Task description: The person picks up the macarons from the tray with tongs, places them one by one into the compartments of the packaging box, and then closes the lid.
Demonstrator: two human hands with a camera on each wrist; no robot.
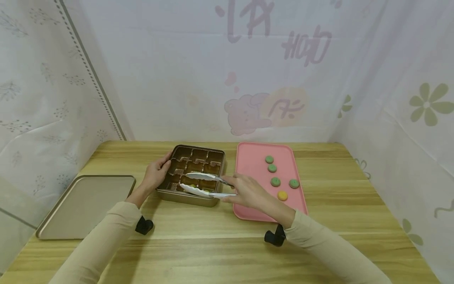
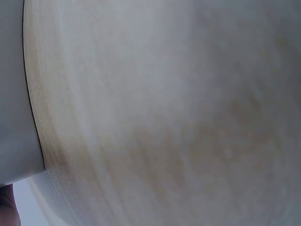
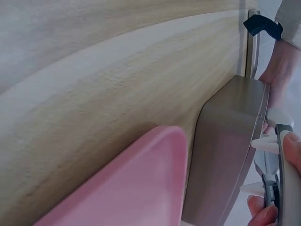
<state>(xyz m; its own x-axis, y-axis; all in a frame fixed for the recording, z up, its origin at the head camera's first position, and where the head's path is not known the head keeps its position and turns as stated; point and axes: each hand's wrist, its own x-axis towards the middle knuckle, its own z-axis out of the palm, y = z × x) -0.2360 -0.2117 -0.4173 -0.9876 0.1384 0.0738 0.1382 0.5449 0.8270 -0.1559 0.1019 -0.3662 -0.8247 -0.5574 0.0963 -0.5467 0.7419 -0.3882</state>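
Right hand [image 1: 250, 191]: grip clamped on the tongs [image 1: 203, 176], fingers around the handles. Tongs reach left over the front part of the brown pan [image 1: 191, 199]; white tips apart, one nearer the front edge. Left hand [image 1: 156, 173]: grip on the pan's left side, at the rim. Left wrist view adds little, mostly wood grain.

Pan sits mid-table, clear insert [image 1: 195, 160] inside, three rows of three compartments. Some yellow-green [image 1: 192, 185] shows in the front row by the lower tip; too small to tell what it is.

Pink tray [image 1: 252, 157] just right of pan, not touching. On it: four green rounds [image 1: 275, 182], one yellow round [image 1: 282, 195] nearest the front. Flat metal tray [image 1: 103, 197] at far left. All on the wood-grain table [image 1: 198, 252].
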